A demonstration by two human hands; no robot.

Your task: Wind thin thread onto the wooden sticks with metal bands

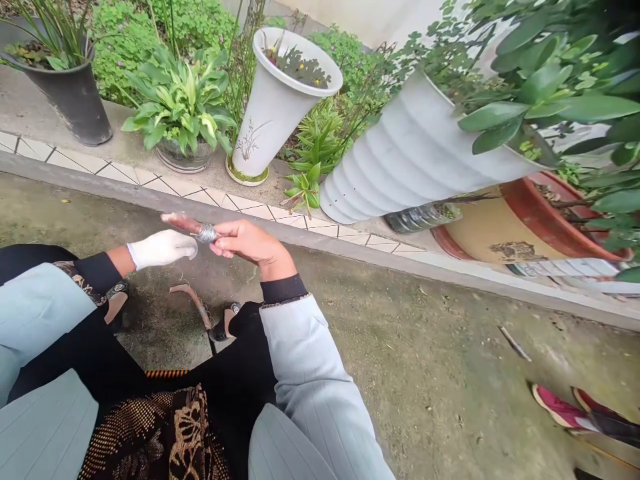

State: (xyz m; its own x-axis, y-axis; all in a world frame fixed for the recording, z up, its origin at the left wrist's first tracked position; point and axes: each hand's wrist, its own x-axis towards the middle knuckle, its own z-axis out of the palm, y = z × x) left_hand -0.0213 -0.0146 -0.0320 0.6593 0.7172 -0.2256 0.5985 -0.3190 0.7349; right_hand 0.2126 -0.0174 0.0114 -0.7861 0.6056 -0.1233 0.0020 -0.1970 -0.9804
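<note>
My right hand (253,245) is bare and closed around one end of a short brown stick (183,223). Silvery wire (206,233) is wound in a thick coil around the stick, close to my thumb and fingertips. Just below the stick, my left hand (163,249) wears a white glove and has its fingers folded together beside the coil. What those fingers hold is too small to make out; a thin strand hangs under them. A bent brown stick (190,293) with thin wire around it lies on the ground between my feet.
A tiled ledge (200,195) crosses ahead, bearing a black pot (75,93), a white pot (273,113), a ribbed grey planter (395,153) and a brown-rimmed pot (480,230). A thin stick (515,343) lies on the ground to the right, near another person's red shoes (555,407).
</note>
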